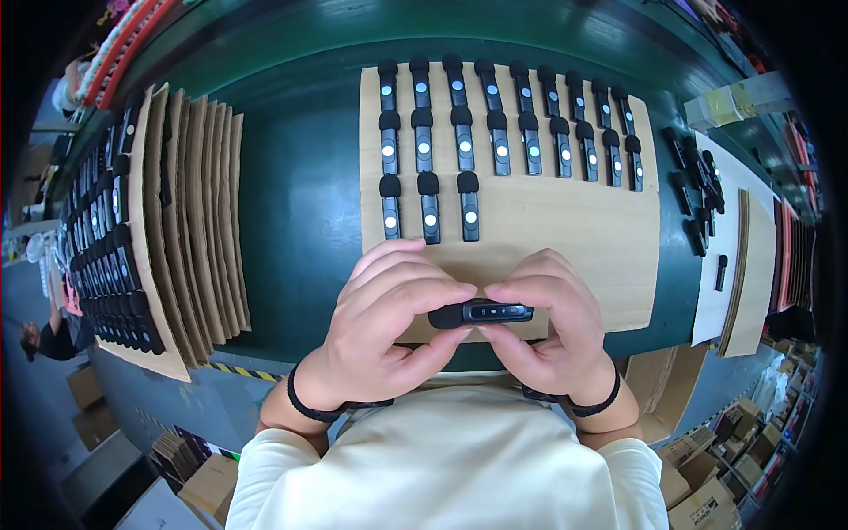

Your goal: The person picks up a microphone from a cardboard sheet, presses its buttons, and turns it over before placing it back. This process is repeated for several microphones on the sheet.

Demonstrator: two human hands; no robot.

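The black device (503,312), a small slim unit with a dark foam cap (446,317) at one end, lies between the two hands just below the centre of the frame. Its long axis runs almost level across the frame, with the cap toward the left. The matching devices in the rows (464,155) in the upper centre stand nearly at right angles to it, caps toward the top of the frame. They lie on a cardboard sheet (565,230), itself on the green surface (296,203).

Neither hand is clearly nearer to the held piece. The left hand (375,318) pinches narrowly with thumb and forefinger about the capped end; the right hand (561,322) has a similar narrow pinch about the body, its fingertips close to the left ones near the middle. The left hand is the nearer to the short lowest row (430,212), left of centre; whether its other fingers touch a device there, I cannot tell. Bare cardboard lies beyond the right hand, right of that row.
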